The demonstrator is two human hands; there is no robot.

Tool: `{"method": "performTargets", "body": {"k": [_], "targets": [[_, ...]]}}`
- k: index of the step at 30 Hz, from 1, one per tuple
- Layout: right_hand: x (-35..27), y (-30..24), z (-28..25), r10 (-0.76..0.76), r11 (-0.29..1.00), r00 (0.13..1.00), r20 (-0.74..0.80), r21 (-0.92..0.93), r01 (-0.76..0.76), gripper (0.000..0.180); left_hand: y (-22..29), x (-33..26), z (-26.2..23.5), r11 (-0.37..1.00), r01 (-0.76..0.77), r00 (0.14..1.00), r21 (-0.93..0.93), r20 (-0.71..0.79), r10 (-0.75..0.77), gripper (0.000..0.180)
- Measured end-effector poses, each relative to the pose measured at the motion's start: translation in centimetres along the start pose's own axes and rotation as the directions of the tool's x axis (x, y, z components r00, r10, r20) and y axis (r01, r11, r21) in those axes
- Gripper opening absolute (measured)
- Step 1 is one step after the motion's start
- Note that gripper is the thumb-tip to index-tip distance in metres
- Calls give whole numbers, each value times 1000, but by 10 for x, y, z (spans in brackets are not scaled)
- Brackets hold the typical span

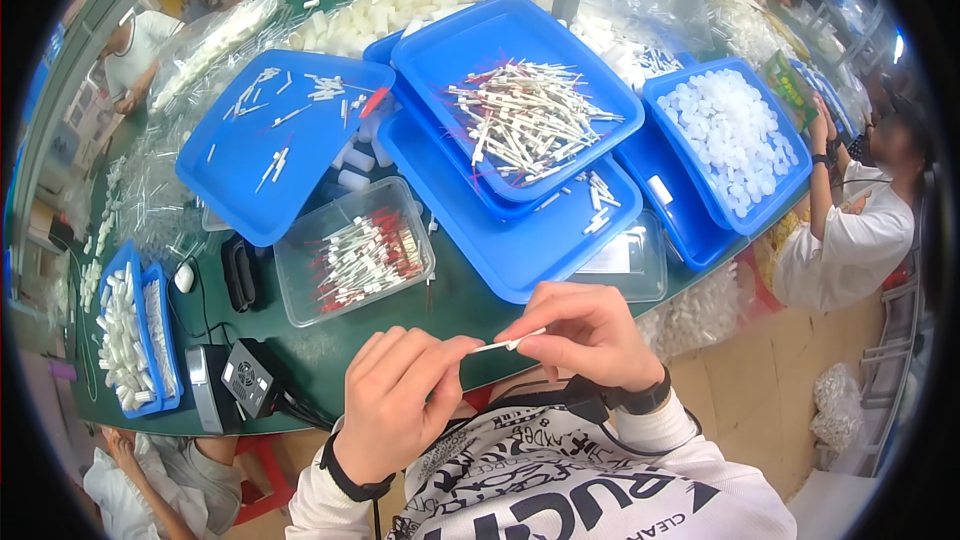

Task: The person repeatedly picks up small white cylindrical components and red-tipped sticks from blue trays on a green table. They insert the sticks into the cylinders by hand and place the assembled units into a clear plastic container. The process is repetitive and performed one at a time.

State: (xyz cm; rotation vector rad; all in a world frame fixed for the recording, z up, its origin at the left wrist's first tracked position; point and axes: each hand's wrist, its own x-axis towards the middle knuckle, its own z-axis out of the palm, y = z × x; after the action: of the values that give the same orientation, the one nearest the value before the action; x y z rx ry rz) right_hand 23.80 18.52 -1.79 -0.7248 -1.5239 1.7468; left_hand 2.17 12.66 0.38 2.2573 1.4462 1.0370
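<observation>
A slim white stick-shaped piece (492,347) spans the gap between my two hands, above the table's near edge. My left hand (400,400) pinches its left end between thumb and fingers. At its other end, my right hand (590,338) is closed on it, the fingertips hiding part of it. Just beyond my hands, a clear plastic box (290,300) contains many slim white pieces with red thin parts (365,262). A blue tray (415,45) heaped with similar white and red pieces (525,115) rests on other blue trays farther off.
On the left lie a blue tray (250,140) with scattered white pieces, a small black fan-like device (250,375) and blue bins (160,340) of white tubes. White caps (725,130) fill a tray at right. A person (850,230) sits on the right, another (160,490) lower left.
</observation>
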Motion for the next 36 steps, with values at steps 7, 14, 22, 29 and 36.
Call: {"method": "performTargets", "body": {"k": [7,14,22,29,36], "targets": [[3,8,5,53,976,998,45,210,-62,18,-6,-3,1,998,-54,998,42,-29,55,27],[3,5,6,86,959,995,55,265,-98,19,-8,-6,3,1000,-5,998,-2,-55,5,25],[4,7,10,210,907,975,78,356,-224,18,-7,-8,-2,995,-54,997,87,-49,59,28],[1,14,16,51,995,999,-2,82,-50,15,-4,-10,-7,969,-80,996,235,47,70,29],[4,19,31,-564,239,823,73,-939,247,11,-7,-10,-2,968,227,966,-109,150,-209,27]]}}
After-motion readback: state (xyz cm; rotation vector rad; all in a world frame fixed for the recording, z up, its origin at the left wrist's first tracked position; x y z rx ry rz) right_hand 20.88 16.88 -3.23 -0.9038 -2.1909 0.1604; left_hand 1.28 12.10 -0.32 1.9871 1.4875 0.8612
